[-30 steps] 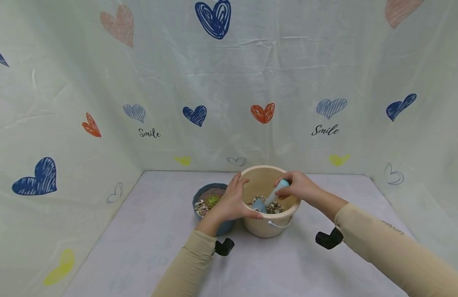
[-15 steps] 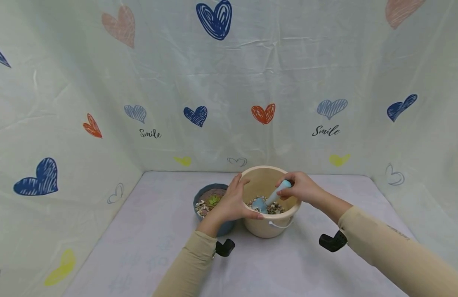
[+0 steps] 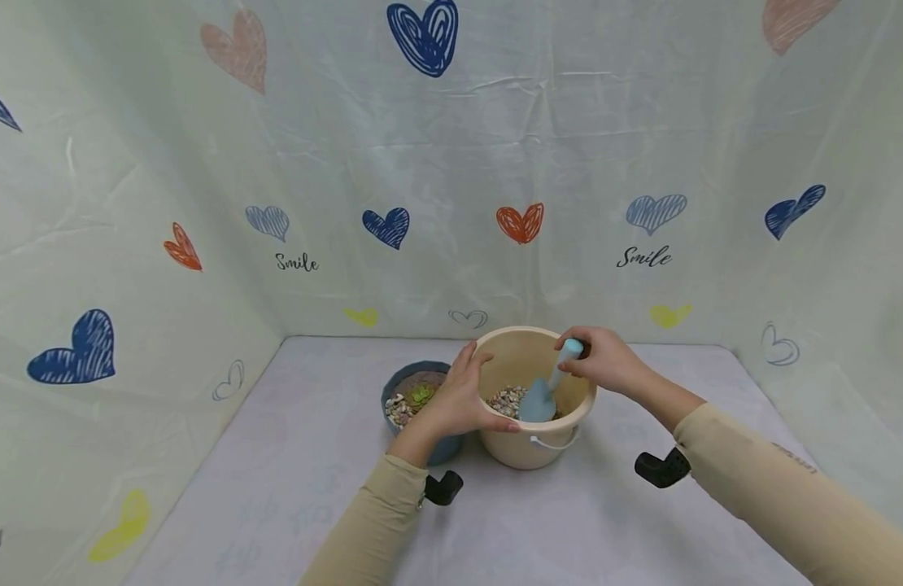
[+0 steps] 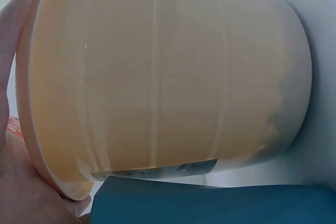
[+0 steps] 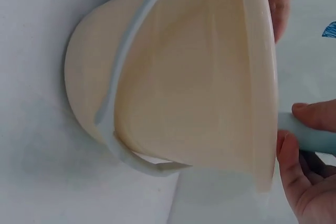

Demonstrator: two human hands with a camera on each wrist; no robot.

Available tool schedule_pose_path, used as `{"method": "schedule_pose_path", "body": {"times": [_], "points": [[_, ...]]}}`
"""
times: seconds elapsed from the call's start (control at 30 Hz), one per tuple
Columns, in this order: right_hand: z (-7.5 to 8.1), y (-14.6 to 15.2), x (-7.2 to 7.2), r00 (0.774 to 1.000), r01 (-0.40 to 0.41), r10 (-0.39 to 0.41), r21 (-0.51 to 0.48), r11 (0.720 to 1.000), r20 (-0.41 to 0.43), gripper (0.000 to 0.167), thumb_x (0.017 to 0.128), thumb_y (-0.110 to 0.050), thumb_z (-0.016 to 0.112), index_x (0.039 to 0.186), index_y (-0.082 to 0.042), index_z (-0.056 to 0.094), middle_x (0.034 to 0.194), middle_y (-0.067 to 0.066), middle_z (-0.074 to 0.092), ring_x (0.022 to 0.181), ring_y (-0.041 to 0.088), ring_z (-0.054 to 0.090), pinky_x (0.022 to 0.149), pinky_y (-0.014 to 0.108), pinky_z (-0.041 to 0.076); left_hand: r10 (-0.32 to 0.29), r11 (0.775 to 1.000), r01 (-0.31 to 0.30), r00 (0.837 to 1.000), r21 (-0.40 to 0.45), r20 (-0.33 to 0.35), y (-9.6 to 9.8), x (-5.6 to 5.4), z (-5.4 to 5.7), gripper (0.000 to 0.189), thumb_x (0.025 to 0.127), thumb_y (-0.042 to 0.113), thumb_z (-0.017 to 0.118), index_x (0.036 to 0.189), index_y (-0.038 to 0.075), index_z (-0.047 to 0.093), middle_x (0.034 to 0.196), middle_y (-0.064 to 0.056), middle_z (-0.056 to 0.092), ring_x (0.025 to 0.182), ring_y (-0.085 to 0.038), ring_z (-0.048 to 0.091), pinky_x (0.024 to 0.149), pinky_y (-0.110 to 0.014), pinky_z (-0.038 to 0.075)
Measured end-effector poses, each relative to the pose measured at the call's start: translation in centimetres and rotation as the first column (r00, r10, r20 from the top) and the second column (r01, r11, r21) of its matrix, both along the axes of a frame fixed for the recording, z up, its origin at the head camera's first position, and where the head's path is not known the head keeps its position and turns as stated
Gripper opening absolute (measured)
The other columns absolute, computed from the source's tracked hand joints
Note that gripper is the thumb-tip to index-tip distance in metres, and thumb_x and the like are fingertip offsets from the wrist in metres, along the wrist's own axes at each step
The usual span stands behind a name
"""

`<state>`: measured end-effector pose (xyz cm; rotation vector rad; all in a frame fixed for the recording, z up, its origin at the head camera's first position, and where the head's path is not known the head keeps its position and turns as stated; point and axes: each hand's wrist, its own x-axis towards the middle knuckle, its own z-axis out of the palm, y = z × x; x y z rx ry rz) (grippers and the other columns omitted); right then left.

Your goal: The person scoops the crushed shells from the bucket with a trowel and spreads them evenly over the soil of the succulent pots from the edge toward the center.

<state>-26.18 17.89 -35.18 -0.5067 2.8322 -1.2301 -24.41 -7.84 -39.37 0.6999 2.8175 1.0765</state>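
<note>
A cream plastic bucket (image 3: 525,448) stands on the table with small mixed pebbles (image 3: 507,400) inside. My left hand (image 3: 455,399) holds its rim at the left, thumb along the front edge and fingers toward the far side. In my right hand (image 3: 605,358) is the light-blue handle of a small trowel (image 3: 538,401), pinched between thumb and fingers near its top. The trowel slants, its blade down at the pebbles; the blade's lower tip is hard to make out. The right wrist view shows the handle (image 5: 315,139) above the bucket's rim, gripped by thumb and fingers.
A blue pot (image 3: 446,450) with a green succulent (image 3: 420,396) and pebbles stands close left of the bucket, partly behind the left hand. The bucket's pale carrying handle (image 5: 118,72) hangs down its front. A heart-printed sheet (image 3: 451,163) encloses the white table (image 3: 276,488).
My right hand has moved right and slightly up. The trowel stands more upright, its blade shifted right across the pebbles and more exposed. The left hand and bucket have stayed put.
</note>
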Motion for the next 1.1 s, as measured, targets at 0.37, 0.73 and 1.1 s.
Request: {"method": "schedule_pose_path", "body": {"times": [0.37, 0.73, 1.1], "points": [[-2.3, -1.4, -0.4, 0.969, -0.041, 0.082, 0.176, 0.984, -0.232, 0.018, 0.077, 0.005, 0.078, 0.092, -0.002, 0.069, 0.094, 0.013, 0.069, 0.086, 0.026, 0.063, 0.075, 0.044, 0.053, -0.005, 1.000, 0.005, 1.000, -0.013, -0.007, 0.0, 0.0, 0.0, 0.112, 0.063, 0.048, 0.090, 0.149, 0.007, 0.032, 0.160, -0.017, 0.006, 0.145, -0.035, 0.011, 0.108, -0.055, 0.029], [-2.1, -1.0, -1.9, 0.943, -0.274, 0.296, 0.152, 0.950, -0.152, 0.022, 0.076, 0.002, 0.080, 0.088, -0.011, 0.067, 0.088, 0.000, 0.067, 0.076, 0.015, 0.055, 0.068, 0.033, 0.048, -0.012, 1.000, 0.012, 1.000, 0.008, -0.003, -0.1, 0.0, -0.1, 0.111, 0.063, 0.048, 0.089, 0.149, 0.006, 0.033, 0.160, -0.019, 0.006, 0.145, -0.036, 0.012, 0.107, -0.056, 0.030], [-1.0, -0.5, -3.0, 0.923, -0.386, 0.382, 0.133, 0.913, 0.054, 0.021, 0.076, 0.002, 0.080, 0.086, -0.010, 0.066, 0.085, -0.002, 0.064, 0.078, 0.018, 0.053, 0.071, 0.033, 0.046, -0.010, 1.000, 0.010, 1.000, 0.011, -0.008, 0.0, 0.0, 0.0, 0.112, 0.062, 0.047, 0.091, 0.149, 0.007, 0.033, 0.160, -0.017, 0.007, 0.145, -0.034, 0.012, 0.108, -0.055, 0.030]]}}
